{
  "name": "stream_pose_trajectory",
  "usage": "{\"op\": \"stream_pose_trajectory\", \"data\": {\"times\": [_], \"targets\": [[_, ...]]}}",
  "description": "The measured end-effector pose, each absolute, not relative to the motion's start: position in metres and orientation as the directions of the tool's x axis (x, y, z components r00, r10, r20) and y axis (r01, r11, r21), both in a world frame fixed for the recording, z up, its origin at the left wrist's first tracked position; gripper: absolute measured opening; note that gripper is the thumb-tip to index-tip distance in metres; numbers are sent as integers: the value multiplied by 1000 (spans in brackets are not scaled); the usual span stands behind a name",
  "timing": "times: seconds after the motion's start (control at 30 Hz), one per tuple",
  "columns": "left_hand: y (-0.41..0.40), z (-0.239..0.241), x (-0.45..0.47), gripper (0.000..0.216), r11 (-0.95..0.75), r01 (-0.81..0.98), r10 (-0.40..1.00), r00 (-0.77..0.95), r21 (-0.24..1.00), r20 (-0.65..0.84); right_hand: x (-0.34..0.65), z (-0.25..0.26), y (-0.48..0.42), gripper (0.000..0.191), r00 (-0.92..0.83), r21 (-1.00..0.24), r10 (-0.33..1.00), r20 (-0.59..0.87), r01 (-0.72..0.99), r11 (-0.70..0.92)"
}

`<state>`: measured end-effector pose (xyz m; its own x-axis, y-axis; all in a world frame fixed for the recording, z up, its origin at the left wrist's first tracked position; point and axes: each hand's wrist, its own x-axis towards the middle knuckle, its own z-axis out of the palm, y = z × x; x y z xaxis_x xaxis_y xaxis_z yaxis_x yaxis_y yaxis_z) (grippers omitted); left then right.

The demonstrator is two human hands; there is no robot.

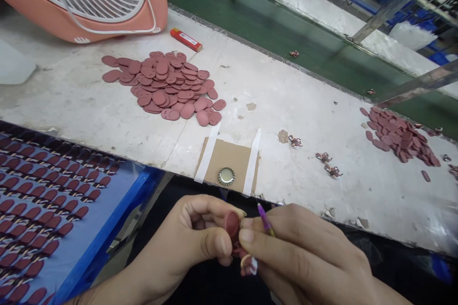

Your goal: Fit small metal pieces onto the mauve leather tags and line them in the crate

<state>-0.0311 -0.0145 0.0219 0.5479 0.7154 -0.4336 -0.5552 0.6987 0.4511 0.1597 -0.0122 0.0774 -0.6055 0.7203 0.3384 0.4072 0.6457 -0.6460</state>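
Observation:
My left hand (200, 233) is closed, its thumb and fingers pinching a reddish-brown oval piece (232, 224). Against the lower end of that oval sits a small brown-and-white figure piece (247, 264). My right hand (304, 248) is closed too, with thumb and forefinger meeting at the joint between oval and figure. A slim purple pointed tool (264, 218) sticks up between its fingers; the rest of the tool is hidden. Just beyond my hands, a bottle cap (226, 176) lies on a cardboard patch (232, 157) held by white tape strips.
A heap of reddish-brown ovals (168, 86) lies on the white bench (250, 81), with another heap (400, 133) at right. Small figure pieces (332, 170) lie between. An orange fan (107, 0), a red box (186, 39) and a green belt (268, 33) stand behind. Rows of assembled pieces fill a blue tray (103, 228).

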Motion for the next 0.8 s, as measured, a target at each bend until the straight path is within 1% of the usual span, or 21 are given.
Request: {"op": "stream_pose_trajectory", "data": {"times": [0.07, 0.13, 0.23, 0.33, 0.43, 0.57, 0.67, 0.73, 0.77, 0.8], "targets": [[-13, 19, -29, 25, 737, -566, 674, 571, 370, -468, 162, 73, -10, 24, -528, -660, 750, 399, 402, 634], [-12, 16, -28, 23, 777, -571, 618, 610, 267, -496, 165, 71, -6, 28, -479, -673, 767, 427, 398, 623], [-11, 12, -26, 21, 799, -580, 571, 650, 158, -502, 167, 68, 1, 24, -436, -720, 811, 390, 404, 564], [-12, 11, -25, 20, 796, -594, 562, 655, 116, -505, 164, 62, 3, 19, -415, -808, 855, 311, 359, 468], [-12, 11, -25, 19, 789, -605, 562, 639, 107, -526, 161, 57, 2, 18, -418, -857, 868, 267, 309, 412], [-14, 13, -25, 24, 798, -593, 546, 635, 109, -546, 159, 56, 2, 17, -421, -890, 879, 223, 281, 360], [-15, 12, -25, 24, 798, -589, 558, 638, 130, -531, 158, 56, 3, 17, -425, -901, 879, 219, 259, 349], [-15, 11, -26, 24, 793, -581, 582, 631, 183, -513, 157, 57, 3, 14, -428, -892, 870, 244, 253, 374], [-15, 11, -27, 26, 789, -567, 598, 620, 236, -508, 157, 57, 3, 13, -425, -883, 867, 260, 259, 391], [-16, 10, -29, 29, 774, -549, 626, 593, 315, -506, 156, 57, 2, 11, -421, -867, 863, 280, 276, 416]]}}
